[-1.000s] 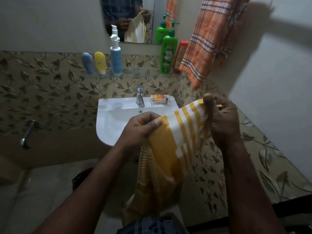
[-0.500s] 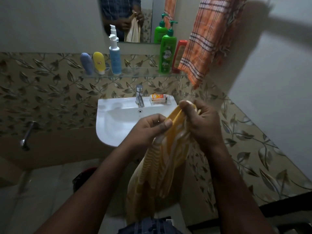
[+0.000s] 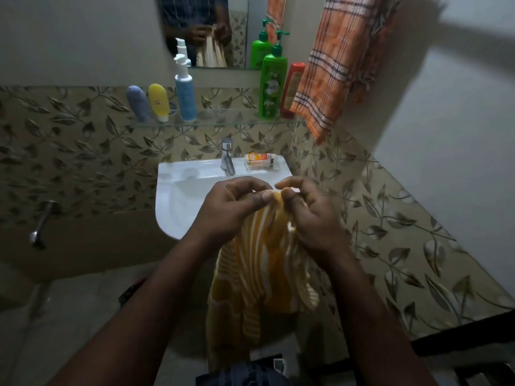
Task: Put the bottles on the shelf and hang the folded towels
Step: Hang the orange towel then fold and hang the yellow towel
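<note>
Head view: left hand [image 3: 231, 215] and right hand [image 3: 312, 218] pinch yellow towel [image 3: 259, 274] before the sink [image 3: 181, 196].

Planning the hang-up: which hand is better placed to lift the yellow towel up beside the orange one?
Probably the right hand: both pinch the yellow towel, but it is nearer the orange towel.

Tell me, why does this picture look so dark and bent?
Head view: dim light, a broad shadow on the wall beside the orange towel; the wide lens curves the shelf and tile lines; the yellow towel looks fairly sharp.
</note>
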`<state>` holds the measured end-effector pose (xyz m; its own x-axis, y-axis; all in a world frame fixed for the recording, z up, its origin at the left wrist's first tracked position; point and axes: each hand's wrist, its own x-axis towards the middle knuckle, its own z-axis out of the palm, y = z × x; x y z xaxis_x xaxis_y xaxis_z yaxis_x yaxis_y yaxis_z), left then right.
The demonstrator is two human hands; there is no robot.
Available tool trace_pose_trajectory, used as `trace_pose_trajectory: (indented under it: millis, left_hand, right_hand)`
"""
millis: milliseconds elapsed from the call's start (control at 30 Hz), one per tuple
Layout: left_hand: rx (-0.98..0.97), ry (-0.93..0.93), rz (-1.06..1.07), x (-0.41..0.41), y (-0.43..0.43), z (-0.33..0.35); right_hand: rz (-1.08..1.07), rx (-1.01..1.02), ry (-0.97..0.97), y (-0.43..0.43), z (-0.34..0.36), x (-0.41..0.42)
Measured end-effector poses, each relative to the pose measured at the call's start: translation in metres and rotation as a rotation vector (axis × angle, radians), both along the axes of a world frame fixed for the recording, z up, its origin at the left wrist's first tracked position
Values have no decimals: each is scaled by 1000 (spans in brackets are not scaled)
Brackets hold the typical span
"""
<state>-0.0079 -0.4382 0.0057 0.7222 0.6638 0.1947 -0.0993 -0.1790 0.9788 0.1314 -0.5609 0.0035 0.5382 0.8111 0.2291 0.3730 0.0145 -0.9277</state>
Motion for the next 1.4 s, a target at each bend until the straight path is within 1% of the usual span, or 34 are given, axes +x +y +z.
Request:
trace_pose_trajectory:
  millis: [33,67,100,167,233,300,367,433,500,600,667,733,767,833,900,967,1000,1067,1133,1233,1300,1400]
  left_hand:
    - [-6,-20,-1,2,0,0]
    - [-10,-27,0,4,-1,0]
    - [-17,-29,-2,5,-1,-1]
    - [-70,-38,0,4,-2,-3]
    - [-187,-31,-19,1,-1,-3]
    - [-269,39,-101,-4,0,-4]
    - [-258,115,-193,-7,-4,-9]
    - [-282,114,-209,-9,-7,-16]
    - [-304,92,-156,-11,-6,-19]
    - [-207,77,-50,-8,3,-16]
    - [-131,61,14,-6,4,-14]
    - [-79,68,41,-3,2,-16]
    - [-65,69,47,-3,1,-18]
    - [-59,43,50,-5,-1,-19]
    - [-79,34,37,-5,1,-18]
    - [-148,63,-31,-4,3,-17]
    - [-183,90,-85,-5,3,-19]
    - [-197,133,-177,-7,1,-24]
    - [-188,123,-207,-12,0,-33]
    - [-233,48,-90,-17,3,-37]
    - [-221,14,3,-16,7,-35]
    - [-135,3,48,-11,10,-30]
  right_hand:
    - [40,-16,15,3,-2,-7]
    - [77,-43,-11,5,-3,-12]
    - [98,-64,-74,6,-3,-15]
    - [76,-39,-193,6,0,-16]
    - [58,32,-196,5,4,-12]
    - [46,95,-148,5,7,-4]
    - [-47,141,-129,4,9,10]
    - [-180,172,-130,0,11,28]
    - [-270,178,-103,-6,11,43]
    - [-346,151,-81,-7,8,42]
    - [-283,111,-78,-3,2,27]
    - [-96,-11,-82,1,-6,10]
    - [-14,-72,-128,2,-11,2]
    - [51,-143,-249,5,-17,-9]
    - [35,-109,-269,6,-15,-9]
    - [19,-34,-255,4,-7,-3]
    - [18,7,-215,3,-3,1]
    - [-19,95,-70,-2,6,9]
    - [-93,180,56,-8,12,22]
    - [-133,184,124,-18,12,43]
    - [-103,144,102,-19,6,43]
    - [-3,51,29,-11,-6,23]
